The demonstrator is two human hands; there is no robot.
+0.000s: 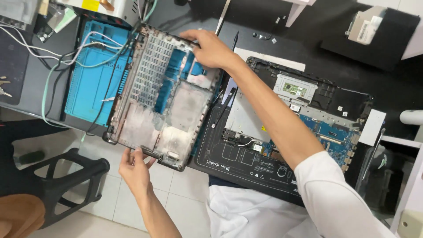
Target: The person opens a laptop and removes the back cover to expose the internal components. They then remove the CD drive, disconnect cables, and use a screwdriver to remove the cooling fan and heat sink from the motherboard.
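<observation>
The counter [308, 26] is dark and crowded, and the biggest piece in play is the laptop bottom cover [163, 101], lifted off and held inner side up over the blue repair mat [90, 83] at the counter's left edge. To its right lies the opened laptop base [304, 114], circuit board and metal plate exposed, resting on a black work mat [238, 165]. The step in hand looks like carrying the removed cover clear of the machine. The left hand [135, 169] takes the near edge, fingers curled under it and thumb on top, a pinching grip on the cover. The right hand [210, 48] reaches across to the far edge, fingers closed over the rim; how far they wrap underneath is hard to tell from this angle. White and pale green cables [66, 53] trail over the blue mat, just under the cover's left side. The next move would call for a level, two-handed set-down that keeps the cover from snagging those cables. Smallest on show: a thin black pry tool [235, 42] beside the right wrist.
</observation>
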